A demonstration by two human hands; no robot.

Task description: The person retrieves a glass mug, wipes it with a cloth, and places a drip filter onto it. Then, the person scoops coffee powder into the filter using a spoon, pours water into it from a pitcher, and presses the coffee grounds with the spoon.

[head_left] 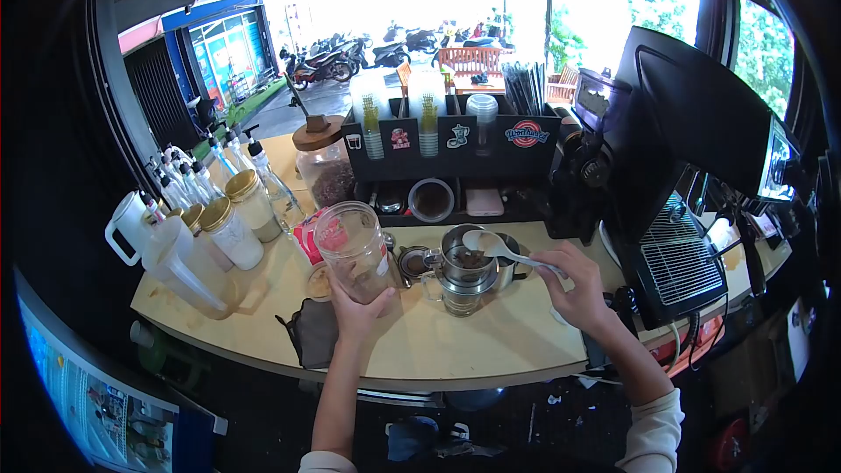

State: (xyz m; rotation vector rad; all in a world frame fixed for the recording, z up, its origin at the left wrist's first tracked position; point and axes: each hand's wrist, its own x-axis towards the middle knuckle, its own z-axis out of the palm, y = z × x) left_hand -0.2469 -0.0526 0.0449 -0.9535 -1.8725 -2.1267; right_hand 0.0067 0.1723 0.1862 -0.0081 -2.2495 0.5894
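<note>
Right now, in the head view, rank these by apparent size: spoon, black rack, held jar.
Largest to smallest:
1. Black rack
2. Held jar
3. Spoon

The jar and spoon look nearer the camera than the rack, which enlarges them.

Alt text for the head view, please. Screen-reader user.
A person's right hand holds a white spoon over a metal drip filter on a glass mug, while the left hand holds a clear jar. Pump bottles stand to the left, a black cup organizer behind, a coffee machine to the right.
</note>
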